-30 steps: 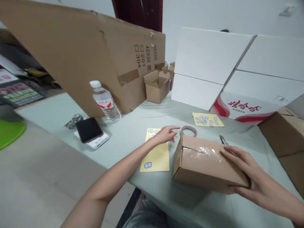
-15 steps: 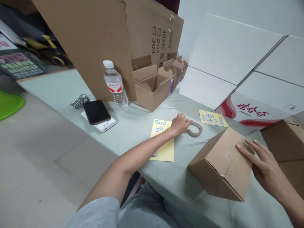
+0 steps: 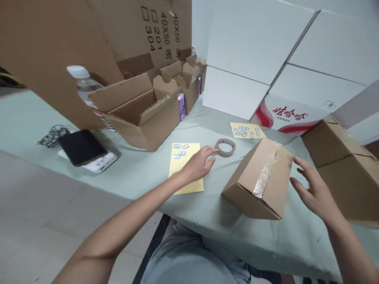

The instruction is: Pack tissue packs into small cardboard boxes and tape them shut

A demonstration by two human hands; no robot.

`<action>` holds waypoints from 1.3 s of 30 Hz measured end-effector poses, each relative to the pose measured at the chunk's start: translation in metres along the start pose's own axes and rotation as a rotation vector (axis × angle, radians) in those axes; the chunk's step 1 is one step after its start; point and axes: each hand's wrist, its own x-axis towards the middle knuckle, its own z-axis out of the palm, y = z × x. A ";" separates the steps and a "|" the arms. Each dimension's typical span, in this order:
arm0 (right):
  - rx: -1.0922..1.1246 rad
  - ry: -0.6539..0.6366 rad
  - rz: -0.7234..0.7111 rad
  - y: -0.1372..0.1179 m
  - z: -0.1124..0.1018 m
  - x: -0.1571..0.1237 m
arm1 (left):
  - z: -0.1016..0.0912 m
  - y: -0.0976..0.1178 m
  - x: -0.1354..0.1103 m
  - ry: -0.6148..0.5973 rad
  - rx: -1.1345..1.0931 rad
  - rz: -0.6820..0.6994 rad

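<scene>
A small closed cardboard box (image 3: 260, 179) stands tilted on one edge on the pale green table cover (image 3: 207, 209), with a strip of transparent tape (image 3: 264, 173) across its seam. My right hand (image 3: 314, 189) is open just right of the box, its fingertips close to the box but apart from it. My left hand (image 3: 197, 165) rests open over a yellow sheet with small blue-edged labels (image 3: 186, 167), holding nothing. Its fingertips reach towards a brown tape roll (image 3: 225, 147) and stop just short of it.
An open cardboard box (image 3: 139, 110) and more behind it stand at the back, beside a large cardboard sheet (image 3: 59, 47). A black phone (image 3: 82, 147) lies on a white power bank, near a cable. Another labelled yellow sheet (image 3: 247, 130), white flat cartons (image 3: 251, 51) and a brown carton (image 3: 337, 165) lie right.
My right hand has come off the box, which has turned with its taped side towards me. My left hand has drawn slightly back from the tape roll. The view has swung.
</scene>
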 end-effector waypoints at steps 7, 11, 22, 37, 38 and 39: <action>0.429 0.108 0.255 0.021 0.040 0.031 | 0.075 0.080 -0.134 0.048 -0.270 0.137; 0.382 0.209 0.257 -0.002 0.045 -0.012 | 0.086 0.077 -0.117 0.075 -0.386 -0.072; 0.100 0.367 -0.378 -0.121 0.115 -0.129 | 0.033 0.002 0.049 0.346 -0.546 -0.277; 0.258 0.145 -0.365 -0.125 0.152 -0.123 | -0.015 -0.026 -0.024 0.323 -0.413 -0.449; 0.294 0.097 -0.368 -0.130 0.155 -0.120 | -0.023 -0.031 -0.042 0.383 -0.400 -0.510; 0.307 0.032 -0.373 -0.135 0.159 -0.117 | -0.029 -0.037 -0.058 0.438 -0.395 -0.569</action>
